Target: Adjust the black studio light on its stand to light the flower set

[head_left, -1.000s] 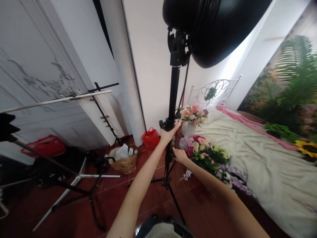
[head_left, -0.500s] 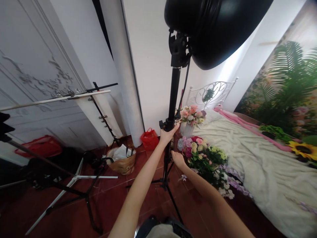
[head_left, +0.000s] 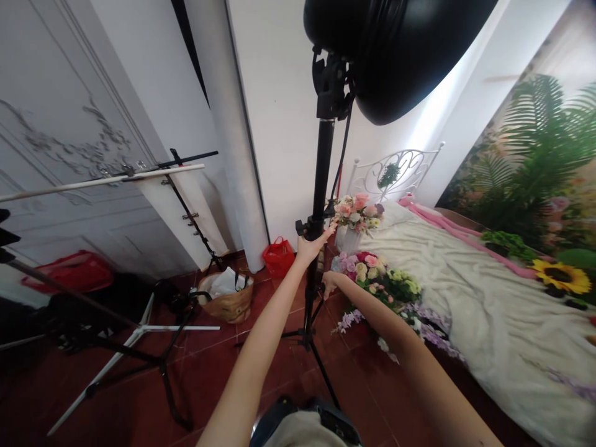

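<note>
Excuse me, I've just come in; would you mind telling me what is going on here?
A person has both hands at an upright black stand topped by a large black fixture. The left hand is on the stand at its collar; the right hand is lower, by the stand's lower part, its exact grip unclear. Flowers lie to the right, beside a bed.

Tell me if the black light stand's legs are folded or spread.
Spread. Two legs of the black light stand splay apart over the red floor: one runs left, another slants down rightward in the picture.
</note>
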